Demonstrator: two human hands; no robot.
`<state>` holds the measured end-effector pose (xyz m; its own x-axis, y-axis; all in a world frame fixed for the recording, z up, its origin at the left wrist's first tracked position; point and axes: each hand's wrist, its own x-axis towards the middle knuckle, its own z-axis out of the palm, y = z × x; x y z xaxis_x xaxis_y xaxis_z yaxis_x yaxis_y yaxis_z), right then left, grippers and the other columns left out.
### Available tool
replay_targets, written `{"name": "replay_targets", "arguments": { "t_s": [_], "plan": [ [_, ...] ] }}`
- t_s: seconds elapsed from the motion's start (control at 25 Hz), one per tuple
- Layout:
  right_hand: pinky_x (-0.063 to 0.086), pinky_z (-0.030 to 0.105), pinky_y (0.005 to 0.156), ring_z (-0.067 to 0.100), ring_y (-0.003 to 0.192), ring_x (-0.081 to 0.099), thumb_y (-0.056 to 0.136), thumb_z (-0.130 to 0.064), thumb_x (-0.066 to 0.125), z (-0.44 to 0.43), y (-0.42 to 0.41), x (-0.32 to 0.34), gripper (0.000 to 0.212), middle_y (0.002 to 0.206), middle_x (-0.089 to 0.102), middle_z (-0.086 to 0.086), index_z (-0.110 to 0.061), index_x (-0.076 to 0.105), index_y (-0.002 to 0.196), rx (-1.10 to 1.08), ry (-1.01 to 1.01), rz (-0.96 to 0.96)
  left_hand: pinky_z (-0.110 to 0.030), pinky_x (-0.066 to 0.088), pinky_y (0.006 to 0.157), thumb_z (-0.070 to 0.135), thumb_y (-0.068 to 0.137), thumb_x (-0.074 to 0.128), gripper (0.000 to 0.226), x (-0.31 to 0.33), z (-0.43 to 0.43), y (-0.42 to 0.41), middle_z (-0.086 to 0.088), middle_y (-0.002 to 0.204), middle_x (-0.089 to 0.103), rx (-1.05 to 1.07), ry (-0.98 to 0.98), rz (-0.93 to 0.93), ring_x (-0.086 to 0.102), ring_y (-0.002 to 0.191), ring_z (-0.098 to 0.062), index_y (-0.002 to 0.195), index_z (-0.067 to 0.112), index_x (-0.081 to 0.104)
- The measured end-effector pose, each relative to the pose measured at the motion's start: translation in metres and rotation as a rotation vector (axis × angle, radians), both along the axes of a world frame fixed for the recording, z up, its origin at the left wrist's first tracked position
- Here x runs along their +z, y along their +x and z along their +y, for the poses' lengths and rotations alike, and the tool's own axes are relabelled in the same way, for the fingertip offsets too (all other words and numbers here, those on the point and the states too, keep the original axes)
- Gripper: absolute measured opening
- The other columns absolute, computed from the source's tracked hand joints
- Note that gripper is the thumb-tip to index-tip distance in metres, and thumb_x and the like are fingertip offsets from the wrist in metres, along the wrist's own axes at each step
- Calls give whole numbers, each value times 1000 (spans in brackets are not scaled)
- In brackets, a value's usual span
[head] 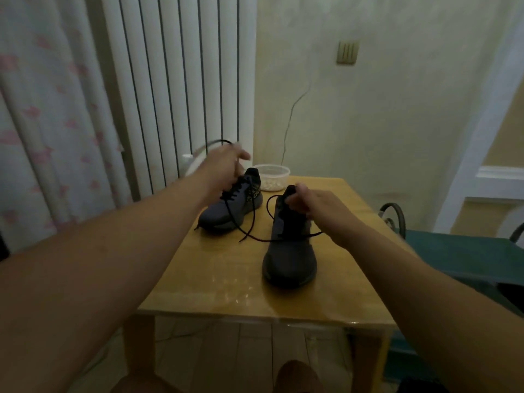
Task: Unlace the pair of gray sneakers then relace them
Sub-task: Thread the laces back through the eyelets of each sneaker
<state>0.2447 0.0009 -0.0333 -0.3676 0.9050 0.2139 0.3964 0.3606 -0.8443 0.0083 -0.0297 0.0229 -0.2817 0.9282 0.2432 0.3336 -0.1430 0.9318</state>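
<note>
Two gray sneakers stand on a wooden table (221,282). The left sneaker (226,214) lies further back with its black laces loose over the tongue. The right sneaker (289,259) points its toe at me. My left hand (226,168) is raised above the left sneaker and pinches a black lace, whose end arcs up behind the hand. A black lace (249,232) trails across the table between the shoes and over the right sneaker's top. My right hand (317,205) grips the right sneaker at its collar. Which shoe the pinched lace belongs to is unclear.
A clear plastic tub (273,177) of small white pieces sits at the table's back edge behind the shoes. A white radiator (175,80) and a curtain (42,123) stand at the left. A green seat (465,256) is close on the right.
</note>
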Motion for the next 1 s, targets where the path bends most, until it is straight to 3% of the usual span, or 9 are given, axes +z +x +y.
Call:
{"name": "replay_targets", "arguments": {
  "t_s": [0.08, 0.12, 0.24, 0.32, 0.48, 0.68, 0.8, 0.88, 1.0],
  "plan": [
    [54, 35, 92, 15, 101, 71, 108, -58, 39, -4, -31, 18, 48, 105, 78, 0, -24, 73, 102, 88, -189, 169, -27, 40, 66, 17, 107, 47, 21, -15, 0, 17, -8, 94, 62, -109, -40, 589, 54, 77, -15, 109, 11, 67],
    [55, 34, 88, 18, 96, 73, 108, -55, 43, -6, -41, 22, 47, 104, 78, 5, -18, 72, 109, 118, -276, 227, -25, 40, 70, 15, 109, 46, 25, -22, -1, 27, -12, 103, 65, -164, -61, 743, 55, 88, -19, 113, 7, 69],
    [54, 31, 73, 19, 77, 69, 107, -34, 53, -2, -54, 17, 36, 94, 73, 10, -4, 69, 120, 145, -354, 240, -29, 42, 69, 23, 113, 37, 38, -33, -17, 37, -8, 93, 69, -286, -131, 734, 62, 81, -19, 112, 6, 70],
    [51, 34, 75, 19, 79, 67, 107, -27, 52, 4, -52, 10, 28, 93, 71, 9, -5, 70, 110, 137, -373, 309, -29, 46, 74, 29, 113, 37, 40, -39, -22, 31, -2, 80, 68, -323, -220, 717, 61, 73, -14, 101, 12, 72],
    [52, 35, 82, 21, 87, 71, 110, -23, 46, 9, -43, 13, 25, 90, 73, 6, -13, 65, 98, 33, -399, 520, -28, 48, 72, 31, 110, 40, 40, -59, -22, 14, 0, 87, 69, -327, -466, 933, 60, 78, -18, 98, 9, 72],
    [60, 40, 77, 30, 86, 74, 107, -17, 51, -10, -53, 4, 25, 89, 77, 14, -8, 74, 103, 25, -124, 179, -32, 54, 90, 38, 111, 41, 40, -52, -16, 32, -9, 117, 69, -282, -30, 236, 64, 109, -23, 124, 13, 69],
    [62, 41, 80, 31, 93, 76, 104, -14, 53, -14, -64, -1, 23, 92, 77, 14, -5, 73, 109, 44, -101, 198, -18, 58, 75, 27, 111, 48, 30, -53, -15, 50, -3, 116, 72, -184, 114, 99, 68, 104, -13, 126, 17, 72],
    [62, 38, 82, 24, 95, 75, 104, -23, 58, -10, -58, -2, 22, 96, 78, 8, -11, 75, 111, 60, -48, 149, -26, 61, 75, 25, 112, 47, 29, -60, -13, 46, -4, 107, 73, -124, 160, -64, 71, 96, -17, 120, 15, 72],
    [60, 47, 87, 21, 92, 70, 100, -25, 60, 12, -34, -7, 18, 96, 75, 1, -19, 77, 101, -178, 193, -107, -29, 43, 54, 28, 114, 40, 31, -80, -9, 29, 1, 76, 59, -18, 133, -143, 52, 62, -13, 118, 15, 67]
  ]
}}
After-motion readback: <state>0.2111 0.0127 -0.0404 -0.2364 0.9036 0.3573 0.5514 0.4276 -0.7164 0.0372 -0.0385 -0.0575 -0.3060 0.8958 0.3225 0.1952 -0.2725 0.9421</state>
